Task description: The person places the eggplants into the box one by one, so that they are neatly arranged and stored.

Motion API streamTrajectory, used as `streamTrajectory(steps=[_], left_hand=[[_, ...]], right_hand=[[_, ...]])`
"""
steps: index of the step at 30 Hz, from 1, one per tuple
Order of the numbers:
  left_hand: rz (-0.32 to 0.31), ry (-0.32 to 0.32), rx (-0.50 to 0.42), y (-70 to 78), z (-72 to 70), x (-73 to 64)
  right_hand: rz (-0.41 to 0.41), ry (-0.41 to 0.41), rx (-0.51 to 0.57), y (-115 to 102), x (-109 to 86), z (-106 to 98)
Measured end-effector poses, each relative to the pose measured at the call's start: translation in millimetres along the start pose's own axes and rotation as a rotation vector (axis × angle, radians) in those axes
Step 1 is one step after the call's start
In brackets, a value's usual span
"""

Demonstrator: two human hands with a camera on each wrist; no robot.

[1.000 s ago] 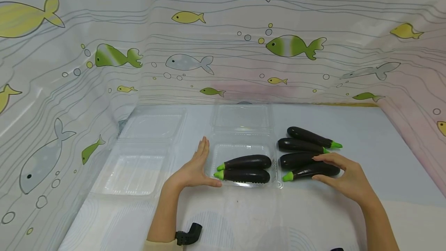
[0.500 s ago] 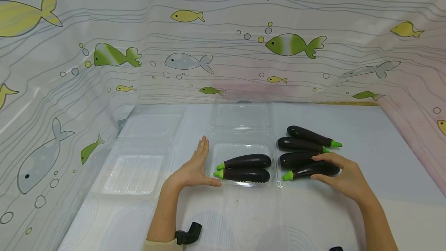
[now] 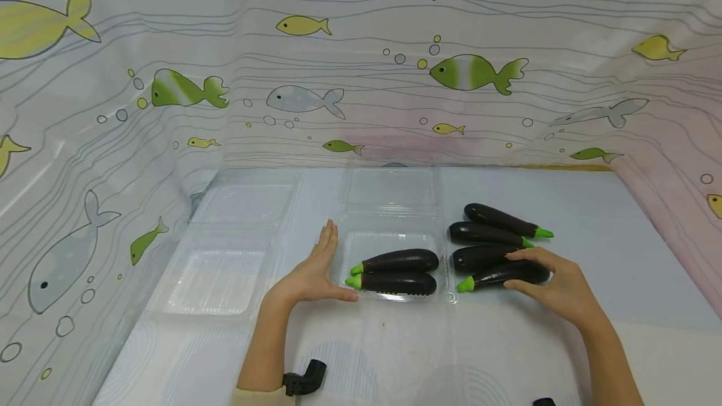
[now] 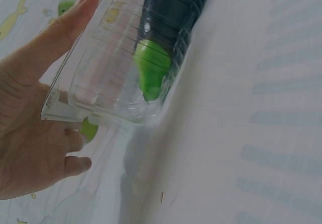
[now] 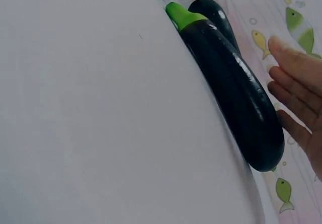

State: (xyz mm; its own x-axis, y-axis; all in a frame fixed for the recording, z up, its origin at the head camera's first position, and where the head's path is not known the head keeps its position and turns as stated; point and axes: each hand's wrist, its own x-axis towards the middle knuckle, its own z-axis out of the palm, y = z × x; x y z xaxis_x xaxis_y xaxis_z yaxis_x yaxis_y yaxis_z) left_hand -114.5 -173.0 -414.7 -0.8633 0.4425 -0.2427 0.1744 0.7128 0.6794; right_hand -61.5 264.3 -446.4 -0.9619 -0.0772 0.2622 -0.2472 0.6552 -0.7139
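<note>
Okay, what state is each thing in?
Left box: open, folded out.
Middle box: open, folded out, part filled.
Boxed eggplants: lying side by side.
Loose eggplants: four, lying beside the middle box.
Left-hand grip: fingers spread, beside the middle box.
Right-hand grip: thumb and fingers apart, at the nearest loose eggplant.
Fish-print sheet: hanging, creased.

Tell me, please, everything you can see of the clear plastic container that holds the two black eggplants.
The clear, thin-looking plastic container is rectangular, with a deep, ridged base and a hinged lid. It sits open on the white tabletop, base toward the person, lid folded back behind. Two glossy, green-capped black eggplants lie side by side in the front of the base, caps to the left. The person's left hand spreads around its left end; the thumb appears to touch it, though exact contact is unclear.
</note>
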Motion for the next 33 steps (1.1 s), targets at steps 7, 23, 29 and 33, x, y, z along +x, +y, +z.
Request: streamTrajectory(steps=[7, 23, 29, 33], left_hand=[[0.001, 0.001, -0.002, 0.4, -0.5, -0.1], [-0.001, -0.001, -0.019, -0.8, 0.0, 0.5], [0.002, 0.002, -0.014, -2.0, 0.9, 0.7], [0.001, 0.003, -0.021, -1.7, 0.7, 0.6]], right_hand=[[-0.011, 0.009, -0.059, 7, -0.1, 1], [0.06, -0.196, -0.164, 13, 1.3, -2], [0.053, -0.211, -0.17, 12, 1.2, -3], [0.009, -0.167, -0.161, 9, -0.4, -5]])
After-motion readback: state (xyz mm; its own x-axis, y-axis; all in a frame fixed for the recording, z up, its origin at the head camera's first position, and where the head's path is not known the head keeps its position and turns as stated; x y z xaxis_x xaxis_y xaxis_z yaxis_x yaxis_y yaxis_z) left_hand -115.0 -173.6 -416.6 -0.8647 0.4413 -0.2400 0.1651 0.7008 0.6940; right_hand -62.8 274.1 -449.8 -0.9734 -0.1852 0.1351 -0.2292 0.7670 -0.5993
